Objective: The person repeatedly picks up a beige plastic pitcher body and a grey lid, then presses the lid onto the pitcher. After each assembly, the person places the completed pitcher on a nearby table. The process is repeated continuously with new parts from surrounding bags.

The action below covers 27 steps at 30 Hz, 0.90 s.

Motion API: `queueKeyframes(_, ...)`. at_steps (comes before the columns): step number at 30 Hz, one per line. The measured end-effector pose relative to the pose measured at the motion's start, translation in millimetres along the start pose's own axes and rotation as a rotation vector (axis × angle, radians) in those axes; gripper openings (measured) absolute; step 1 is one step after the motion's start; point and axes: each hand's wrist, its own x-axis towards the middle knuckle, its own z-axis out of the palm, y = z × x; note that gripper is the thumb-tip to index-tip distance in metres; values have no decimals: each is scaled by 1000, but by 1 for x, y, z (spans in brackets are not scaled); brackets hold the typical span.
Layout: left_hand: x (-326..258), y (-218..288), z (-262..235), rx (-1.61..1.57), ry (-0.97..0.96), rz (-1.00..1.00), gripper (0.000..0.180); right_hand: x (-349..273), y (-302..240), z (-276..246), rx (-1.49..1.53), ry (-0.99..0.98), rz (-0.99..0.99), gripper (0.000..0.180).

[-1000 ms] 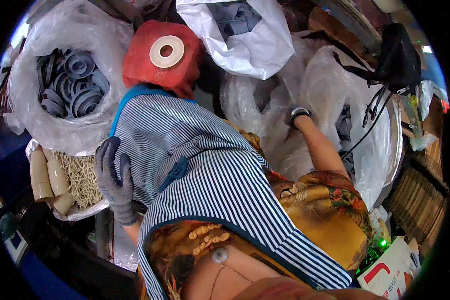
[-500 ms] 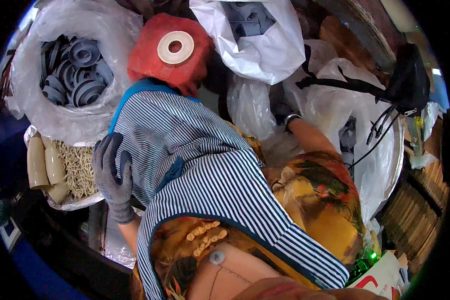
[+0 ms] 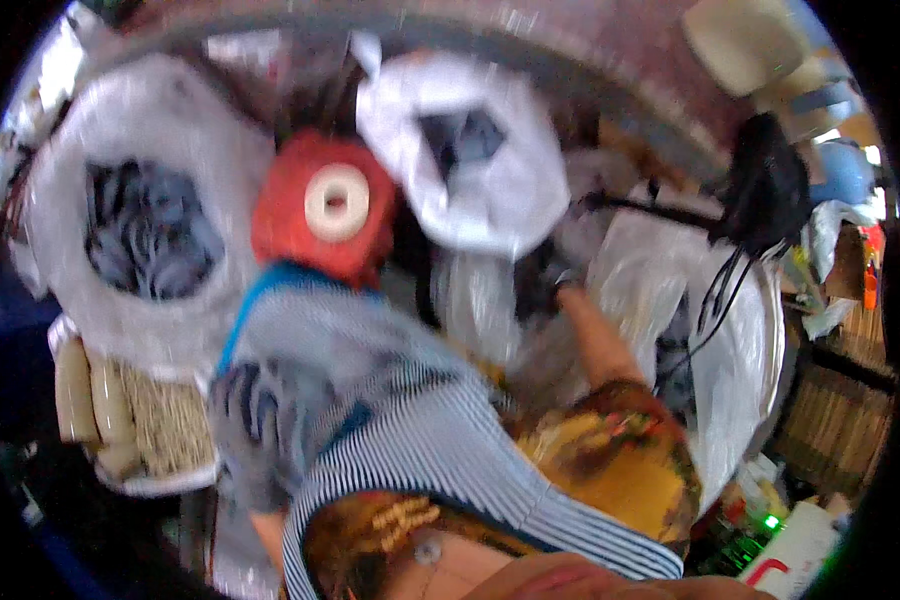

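Note:
My left hand (image 3: 255, 425), in a grey glove with dark fingers, rests on the lap of my striped apron (image 3: 400, 420). It is blurred, but the fingers look spread, with nothing seen in them. My right arm reaches forward, and the dark-gloved right hand (image 3: 542, 278) is down beside a clear plastic bag (image 3: 475, 310), under the edge of a white sack (image 3: 515, 215). Its fingers are hidden and smeared. Past my knees, a cream ring (image 3: 315, 215) lies on a red cloth-like cover (image 3: 280, 200).
At left, a plastic-lined bag (image 3: 55, 240) holds grey ring-shaped parts (image 3: 150, 235). Below it, a tray has beige tubes (image 3: 73, 390) and small pale pieces (image 3: 170, 430). At right are a black pouch (image 3: 765, 180) with straps, another plastic-lined container (image 3: 735, 370) and stacked cardboard (image 3: 830, 430).
The view has tilted up, so everything sits lower and is blurred. My left hand has shifted inward over the apron. My right hand still reaches among the bags.

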Motion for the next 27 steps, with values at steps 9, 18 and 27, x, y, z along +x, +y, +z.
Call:
queueKeyframes(9,-24,-39,-4,58,3,-169,36,45,-55,96,80,-244,108,43)
queueKeyframes(18,-4,-70,11,-204,124,-197,41,-7,-40,67,315,-65,282,45)
queueKeyframes(27,-37,-104,26,-125,84,-252,43,25,-183,-108,992,459,-105,46)
